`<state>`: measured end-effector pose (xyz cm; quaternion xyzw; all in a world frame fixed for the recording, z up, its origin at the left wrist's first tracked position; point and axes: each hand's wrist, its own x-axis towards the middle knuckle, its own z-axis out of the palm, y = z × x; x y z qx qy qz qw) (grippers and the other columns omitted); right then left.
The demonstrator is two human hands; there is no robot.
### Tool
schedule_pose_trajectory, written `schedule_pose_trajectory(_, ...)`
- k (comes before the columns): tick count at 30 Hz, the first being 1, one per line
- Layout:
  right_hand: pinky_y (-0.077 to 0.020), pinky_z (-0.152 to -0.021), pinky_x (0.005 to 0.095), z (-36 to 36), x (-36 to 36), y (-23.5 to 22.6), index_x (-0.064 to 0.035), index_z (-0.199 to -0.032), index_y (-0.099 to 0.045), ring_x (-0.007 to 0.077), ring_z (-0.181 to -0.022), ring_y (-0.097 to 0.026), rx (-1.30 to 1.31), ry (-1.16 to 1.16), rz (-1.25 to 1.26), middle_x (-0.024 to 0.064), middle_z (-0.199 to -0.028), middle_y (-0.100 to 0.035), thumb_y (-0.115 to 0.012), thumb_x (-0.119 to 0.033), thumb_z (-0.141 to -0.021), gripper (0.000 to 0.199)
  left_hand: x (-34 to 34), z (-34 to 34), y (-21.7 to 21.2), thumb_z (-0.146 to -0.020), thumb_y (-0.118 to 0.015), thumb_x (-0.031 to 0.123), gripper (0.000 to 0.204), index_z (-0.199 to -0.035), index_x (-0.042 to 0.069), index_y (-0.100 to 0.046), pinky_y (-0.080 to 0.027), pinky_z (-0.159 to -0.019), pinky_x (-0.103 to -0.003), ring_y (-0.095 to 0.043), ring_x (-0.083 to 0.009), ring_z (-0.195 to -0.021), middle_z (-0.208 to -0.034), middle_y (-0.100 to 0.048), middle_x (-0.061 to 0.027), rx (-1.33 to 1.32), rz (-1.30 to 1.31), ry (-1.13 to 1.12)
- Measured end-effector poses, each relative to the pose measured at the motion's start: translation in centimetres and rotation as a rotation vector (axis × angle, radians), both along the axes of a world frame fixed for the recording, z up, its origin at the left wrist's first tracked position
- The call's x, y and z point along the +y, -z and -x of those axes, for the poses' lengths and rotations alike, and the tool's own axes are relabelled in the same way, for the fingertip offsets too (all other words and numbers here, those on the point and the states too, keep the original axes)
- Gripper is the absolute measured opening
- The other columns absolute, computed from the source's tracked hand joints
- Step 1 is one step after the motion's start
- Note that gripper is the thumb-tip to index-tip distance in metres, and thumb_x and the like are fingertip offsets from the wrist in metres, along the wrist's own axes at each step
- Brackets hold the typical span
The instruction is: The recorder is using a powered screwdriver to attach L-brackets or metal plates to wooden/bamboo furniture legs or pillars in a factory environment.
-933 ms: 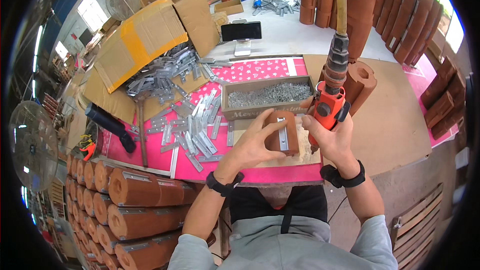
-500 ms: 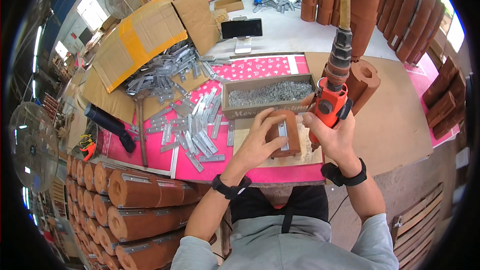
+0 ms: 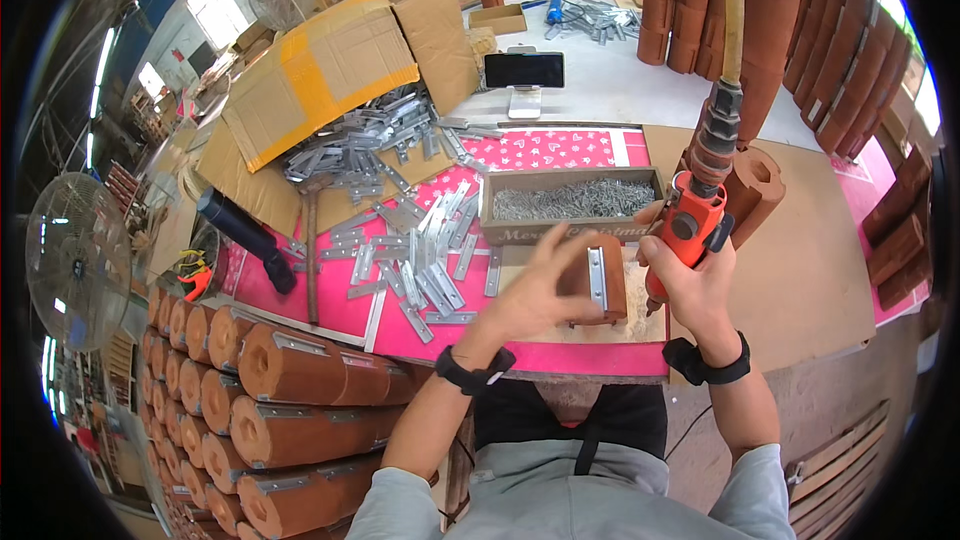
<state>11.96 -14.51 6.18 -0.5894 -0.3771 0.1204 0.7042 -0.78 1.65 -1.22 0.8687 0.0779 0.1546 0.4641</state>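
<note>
My left hand (image 3: pixel 538 292) is blurred, its fingers apart, beside a short reddish-brown block (image 3: pixel 615 285) and holding nothing. The block lies on a light wooden board (image 3: pixel 640 332), with a flat metal strip (image 3: pixel 597 280) along its top. My right hand (image 3: pixel 690 285) is wrapped round an orange-red power screwdriver (image 3: pixel 692 220), whose tip points down just right of the block. A thick hose (image 3: pixel 733 20) rises from the tool's top. Behind the block stands a long wooden box (image 3: pixel 490 232) filled with small screws (image 3: pixel 575 200).
Loose metal strips (image 3: pixel 430 285) and a hammer (image 3: pixel 311 255) lie to the left, by an open carton (image 3: pixel 320 75) spilling more strips. Stacked brown cylinders (image 3: pixel 310 370) stand at lower left. Farther back are a phone on a stand (image 3: pixel 525 70) and tall brown pieces (image 3: pixel 660 10).
My left hand has let go of the block and moved slightly off it to the left, its fingers spreading. My right hand still grips the screwdriver. The whole view has shifted a little.
</note>
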Motion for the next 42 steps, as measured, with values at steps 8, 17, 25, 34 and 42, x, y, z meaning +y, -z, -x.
schedule_pose_trajectory(8, -0.0532, -0.068, 0.0285, -0.9, 0.1, -0.9, 0.0005, -0.119, -0.048, 0.0131, -0.077, -0.062, -0.066, 0.016, 0.054, 0.0106, -0.103, -0.064, -0.065, -0.003, -0.085, 0.038, 8.6, -4.9, -0.5, -0.078, -0.069, 0.010, 0.018, -0.095, 0.002, -0.071, -0.050, -0.083, -0.041, -0.063, -0.0342, -0.100, -0.095, -0.066, -0.0187, 0.106, -0.541, -0.390)
schedule_pose_trajectory(17, -0.0512, -0.069, 0.0254, -1.1, 1.0, -2.5, -0.0016, -0.106, -0.053, 0.0081, -0.077, -0.060, -0.035, 0.062, -0.002, 0.0028, -0.089, -0.063, -0.070, -0.005, -0.081, 0.031, 11.2, -8.5, 2.4, -0.071, -0.071, 0.008, 0.011, -0.081, 0.003, -0.073, -0.053, -0.076, -0.038, -0.069, -0.0316, -0.082, -0.084, -0.070, -0.0193, 0.456, -0.424, -0.274)
schedule_pose_trajectory(25, -0.0496, -0.059, 0.0234, -1.2, 1.3, -3.2, -0.0017, -0.104, -0.052, 0.0073, -0.068, -0.059, -0.029, 0.039, -0.001, 0.0016, -0.081, -0.061, -0.069, -0.005, -0.082, 0.027, 9.7, -7.3, 2.0, -0.077, -0.068, 0.009, 0.014, -0.084, -0.003, -0.068, -0.052, -0.071, -0.037, -0.068, -0.0303, -0.076, -0.081, -0.069, -0.0196, 0.124, -0.275, -0.376)
schedule_pose_trajectory(34, -0.0512, -0.061, 0.0254, -0.9, 2.6, -4.6, 0.0009, -0.104, -0.053, 0.0109, -0.069, -0.061, -0.045, 0.000, -0.028, 0.0067, -0.088, -0.064, -0.066, -0.006, -0.086, 0.023, 1.7, -2.4, -2.0, -0.090, -0.063, 0.006, 0.014, -0.102, 0.000, -0.066, -0.051, -0.070, -0.025, -0.066, -0.0118, -0.080, -0.087, -0.068, -0.0057, -0.245, 0.476, -0.385)
schedule_pose_trajectory(42, -0.0532, -0.064, 0.0267, 0.0, 5.3, -4.6, 0.0022, -0.105, -0.052, 0.0105, -0.072, -0.061, -0.187, -0.033, -0.148, 0.0087, -0.096, -0.065, -0.067, -0.005, -0.087, 0.025, -2.0, 0.0, 0.1, -0.083, -0.068, -0.005, 0.026, -0.109, 0.000, -0.065, -0.050, -0.082, -0.025, -0.064, -0.0126, -0.094, -0.096, -0.066, -0.0031, -0.306, 0.427, -0.233)
